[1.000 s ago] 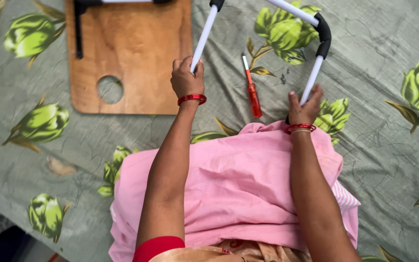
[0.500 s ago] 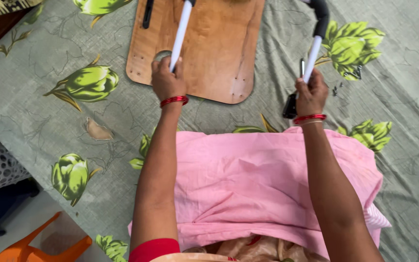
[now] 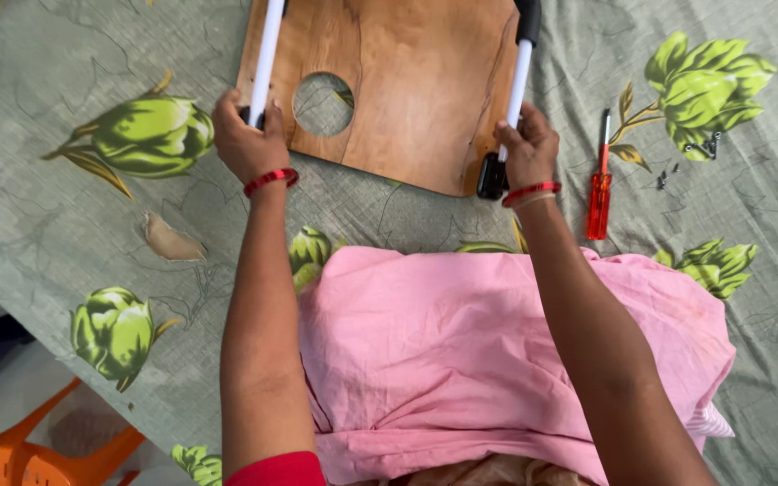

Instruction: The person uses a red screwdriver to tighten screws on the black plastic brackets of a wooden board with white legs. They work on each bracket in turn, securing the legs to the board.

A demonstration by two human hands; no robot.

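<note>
My left hand (image 3: 247, 137) grips the lower end of a white metal tube (image 3: 266, 54) at the left edge of a wooden board (image 3: 407, 81) with a round hole. My right hand (image 3: 526, 148) grips the other white tube (image 3: 519, 83), which has a black sleeve at the top and a black foot (image 3: 491, 178) at its lower end, over the board's right edge. Both tubes run up out of view, so how they join is hidden. Both wrists wear red bangles. A red-handled screwdriver (image 3: 599, 184) lies just right of my right hand.
The board lies on a grey-green cloth (image 3: 65, 225) printed with green flowers. Several small dark screws (image 3: 695, 157) lie right of the screwdriver. Pink fabric (image 3: 497, 342) covers my lap. An orange plastic stool (image 3: 38, 450) stands at the lower left, beyond the cloth's edge.
Both hands have carried the white tubes from beside the board to over it, one at each side edge. The screwdriver now lies to the right of my right hand.
</note>
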